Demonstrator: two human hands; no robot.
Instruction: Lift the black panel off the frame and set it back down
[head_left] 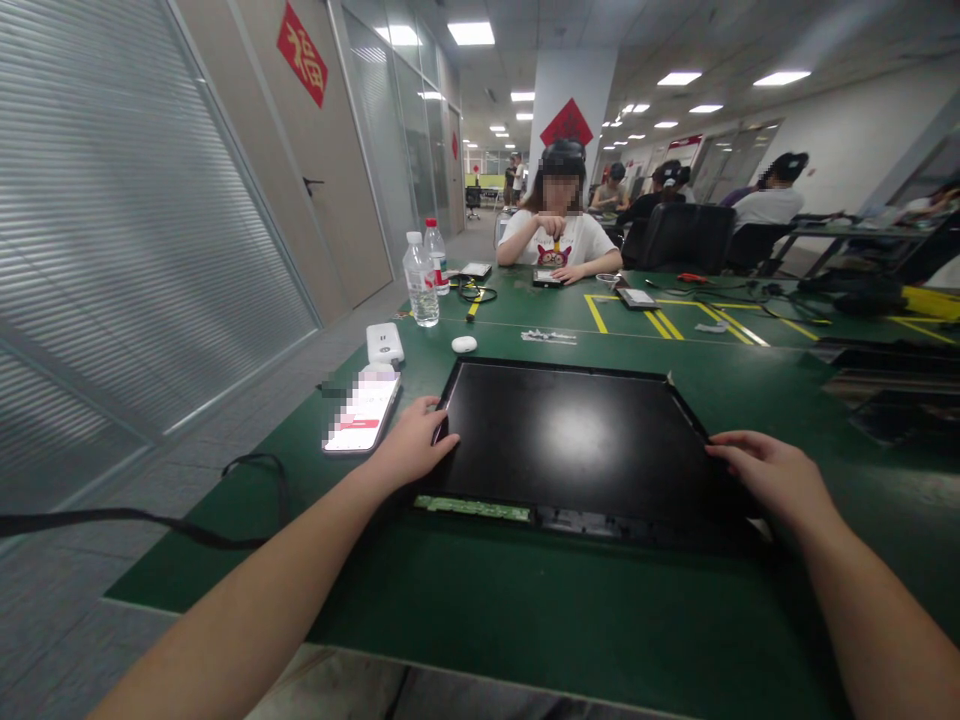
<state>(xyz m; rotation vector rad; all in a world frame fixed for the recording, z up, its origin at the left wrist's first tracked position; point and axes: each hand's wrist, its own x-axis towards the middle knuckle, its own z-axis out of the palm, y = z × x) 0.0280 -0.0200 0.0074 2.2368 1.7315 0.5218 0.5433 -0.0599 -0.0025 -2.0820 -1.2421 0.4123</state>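
A black flat display panel [570, 430] lies face up on the green table [570, 610] before me. A green circuit board strip [472, 508] shows along its near edge. At the panel's left edge is my left hand [416, 440], closed on the rim with the thumb on top. My right hand [780, 475] pinches the opposite edge between thumb and fingers. The fingertips under both edges are partly hidden. A small pale tab stands at the far right corner of the panel, and another light piece shows near its front right corner.
Left of the panel lie a lit phone [364, 410], a white power bank [385, 343] and a white earbud case [464, 344]. Two bottles [422, 280] stand behind them. Across the table sits a person [559, 225] handling a small device. Dark panels [900, 400] lie at right.
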